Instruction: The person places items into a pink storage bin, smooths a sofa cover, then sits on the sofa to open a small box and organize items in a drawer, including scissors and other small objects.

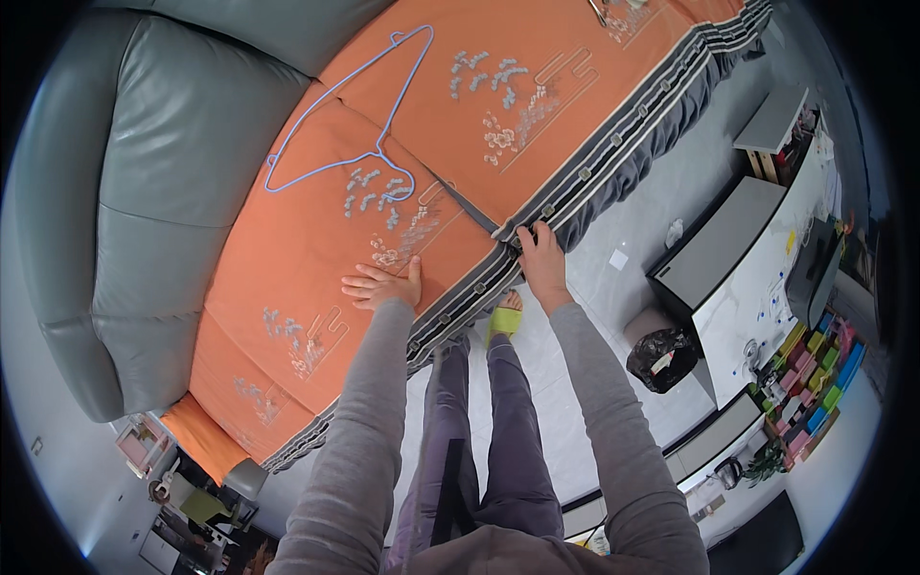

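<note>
An orange embroidered sofa cover (pixel 302 237) is spread over the seat of a grey-green leather sofa (pixel 172 122). My left hand (pixel 384 286) lies flat on the cover with its fingers apart, close to the embroidered flowers. At the front edge, my right hand (pixel 543 259) grips the dark striped border (pixel 480 289) beside the gap between two cover sections. The fingertips of that hand are partly hidden by the fabric. Farther up the seat, a blue clothes hanger (pixel 394 118) rests on the cover, lying across the seam.
A low TV cabinet (pixel 722 244) with a white top runs along the right. Beside it stands a bin lined with a black bag (pixel 661 363). Paper scraps (pixel 618 259) lie on the pale tiled floor. An orange cushion (pixel 205 435) sits at the sofa's near end.
</note>
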The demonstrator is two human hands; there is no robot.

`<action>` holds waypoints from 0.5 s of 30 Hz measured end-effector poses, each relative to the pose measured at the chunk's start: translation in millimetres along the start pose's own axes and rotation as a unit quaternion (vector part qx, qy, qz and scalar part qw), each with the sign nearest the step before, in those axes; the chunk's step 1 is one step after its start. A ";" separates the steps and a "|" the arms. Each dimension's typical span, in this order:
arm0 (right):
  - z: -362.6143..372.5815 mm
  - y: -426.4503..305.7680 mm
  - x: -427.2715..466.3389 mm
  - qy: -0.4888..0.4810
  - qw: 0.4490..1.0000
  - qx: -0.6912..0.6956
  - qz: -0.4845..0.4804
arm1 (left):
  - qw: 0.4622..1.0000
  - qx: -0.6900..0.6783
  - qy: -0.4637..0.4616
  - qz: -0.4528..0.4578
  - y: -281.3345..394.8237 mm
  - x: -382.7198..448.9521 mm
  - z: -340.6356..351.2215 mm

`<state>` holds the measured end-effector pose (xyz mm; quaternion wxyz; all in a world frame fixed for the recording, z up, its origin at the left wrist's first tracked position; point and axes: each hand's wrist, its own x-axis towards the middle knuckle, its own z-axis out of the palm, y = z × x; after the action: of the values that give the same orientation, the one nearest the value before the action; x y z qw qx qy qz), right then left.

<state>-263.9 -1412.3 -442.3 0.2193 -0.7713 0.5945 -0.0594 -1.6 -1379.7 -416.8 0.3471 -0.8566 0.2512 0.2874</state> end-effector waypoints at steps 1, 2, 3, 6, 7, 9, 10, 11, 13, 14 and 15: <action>1.4 0.9 0.4 -0.024 1.000 0.004 -0.010 | 1.000 0.003 -0.002 -0.002 0.9 0.7 -0.3; 2.7 0.5 -0.9 -0.048 0.999 0.008 -0.020 | 1.000 0.005 -0.003 -0.005 1.1 1.0 -0.5; 1.3 0.0 -4.4 -0.067 0.997 0.011 -0.024 | 1.000 0.006 -0.003 -0.001 2.9 -1.8 -3.7; 11.7 -11.1 -24.3 -0.111 0.990 -0.017 -0.091 | 1.000 0.004 -0.010 -0.001 2.7 -0.1 -4.2; 10.8 -13.9 -24.5 -0.109 0.990 -0.016 -0.089 | 1.000 0.002 -0.013 -0.003 2.5 1.8 -3.3; 3.2 -15.0 -21.8 -0.123 0.990 -0.005 -0.071 | 1.000 0.000 -0.029 -0.011 4.0 2.1 -4.6; -1.9 -14.5 -18.8 -0.129 0.990 -0.002 -0.063 | 0.999 0.000 -0.043 -0.016 5.2 1.7 -7.4; -1.7 -15.0 -19.0 -0.141 0.988 -0.005 -0.062 | 0.998 0.001 -0.057 -0.020 5.8 1.6 -10.8; -6.7 -12.1 -17.9 -0.159 0.985 -0.022 -0.058 | 0.998 0.003 -0.059 -0.019 5.3 -1.6 -14.6; -9.2 -10.3 -16.4 -0.169 0.983 -0.026 -0.068 | 0.998 0.004 -0.062 -0.019 5.1 -1.3 -14.9; -12.1 -13.3 -14.2 -0.169 0.981 -0.038 -0.083 | 0.998 0.004 -0.062 -0.018 4.1 1.1 -12.3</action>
<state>-260.4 -1399.5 -423.6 0.2812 -0.8250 0.4843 0.0761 0.5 -1391.7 -412.1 0.3705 -0.8400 0.2152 0.3328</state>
